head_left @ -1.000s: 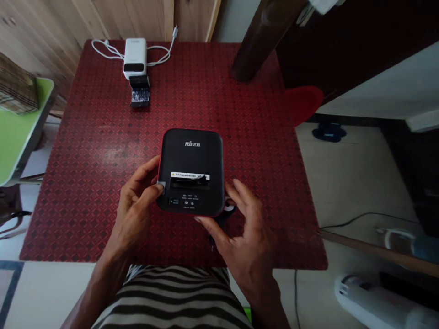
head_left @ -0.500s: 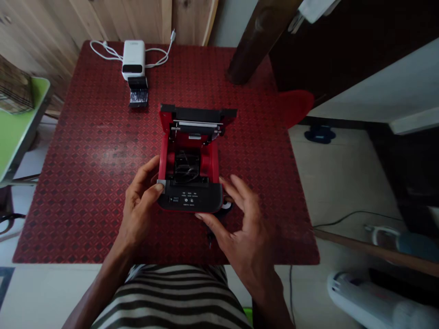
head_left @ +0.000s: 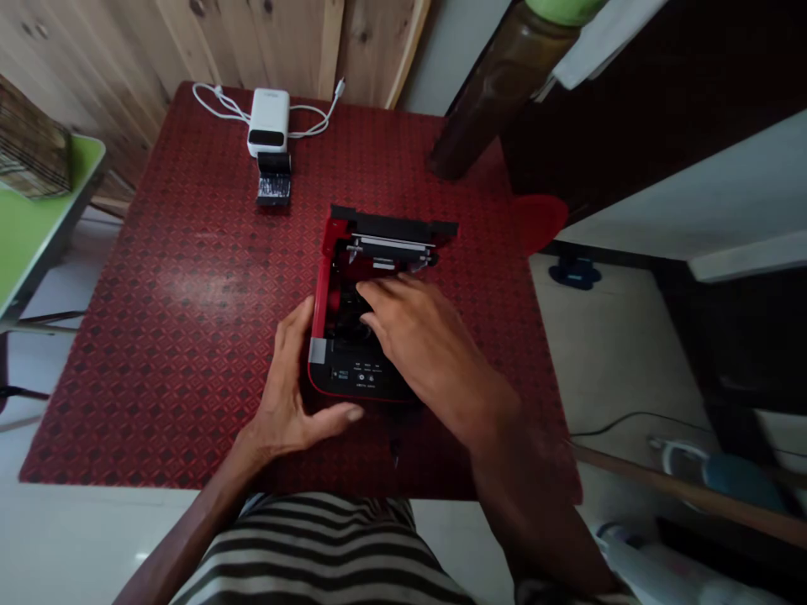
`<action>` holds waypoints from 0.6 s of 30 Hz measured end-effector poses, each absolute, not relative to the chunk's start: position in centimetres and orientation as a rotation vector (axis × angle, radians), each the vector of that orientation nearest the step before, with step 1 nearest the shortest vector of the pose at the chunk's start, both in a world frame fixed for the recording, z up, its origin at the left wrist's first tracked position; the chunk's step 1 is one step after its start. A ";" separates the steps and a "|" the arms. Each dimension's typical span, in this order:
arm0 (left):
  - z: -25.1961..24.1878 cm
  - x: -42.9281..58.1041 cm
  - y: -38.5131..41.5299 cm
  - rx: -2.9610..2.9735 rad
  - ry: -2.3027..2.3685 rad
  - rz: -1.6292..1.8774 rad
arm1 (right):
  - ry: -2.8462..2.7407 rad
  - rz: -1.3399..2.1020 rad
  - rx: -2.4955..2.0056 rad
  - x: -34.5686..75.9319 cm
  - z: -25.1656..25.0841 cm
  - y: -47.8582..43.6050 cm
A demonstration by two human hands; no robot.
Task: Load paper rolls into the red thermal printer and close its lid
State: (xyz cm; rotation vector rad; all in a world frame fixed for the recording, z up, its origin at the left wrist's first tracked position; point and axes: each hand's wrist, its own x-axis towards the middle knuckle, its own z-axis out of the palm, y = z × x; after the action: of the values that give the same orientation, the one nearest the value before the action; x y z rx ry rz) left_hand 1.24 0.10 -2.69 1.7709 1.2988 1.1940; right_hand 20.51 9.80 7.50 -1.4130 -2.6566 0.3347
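A red and black label printer [head_left: 320, 290] sits on the table with its lid raised, showing a roller and metal bar on the lid's underside. Along its left side rests my left hand [head_left: 287, 386], fingers against the red wall and thumb stretched out below the front edge. My right hand [head_left: 422, 328] reaches over the right side into the printer's compartment. Its thumb and forefinger are apart there; the other fingertips are hidden. Dark, shiny material [head_left: 345, 315] lies inside the compartment, partly covered by the right hand; I cannot tell whether they touch.
At the table's [head_left: 189, 336] back stand a white mini printer [head_left: 269, 113] with a white cable [head_left: 315, 128] and a black strip [head_left: 274, 181] in front. A tall brown bottle [head_left: 485, 101] with a green cap is at the back right. A red stool [head_left: 539, 223] stands beyond.
My right hand has moved from the printer's front right corner up and into its compartment. My left thumb has come off the front panel. The view has shifted a little.
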 end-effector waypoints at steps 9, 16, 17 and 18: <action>-2.6 2.2 0.4 1.882 1.403 1.216 | -2.871 0.237 -1.572 17.7 7.5 11.8; -2.9 2.1 0.4 1.896 1.406 1.188 | -2.771 0.164 -1.527 18.3 7.4 11.2; -3.0 2.1 0.4 1.895 1.405 1.193 | -2.750 0.158 -1.531 18.4 7.6 10.8; -3.0 2.1 0.4 1.890 1.406 1.197 | -2.727 0.153 -1.531 18.6 8.0 10.3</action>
State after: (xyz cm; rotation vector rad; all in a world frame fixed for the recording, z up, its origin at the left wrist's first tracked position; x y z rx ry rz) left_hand 2.12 0.43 -2.99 1.8905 1.4058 1.1967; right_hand 18.60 10.33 7.97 -1.5312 -2.7274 0.1534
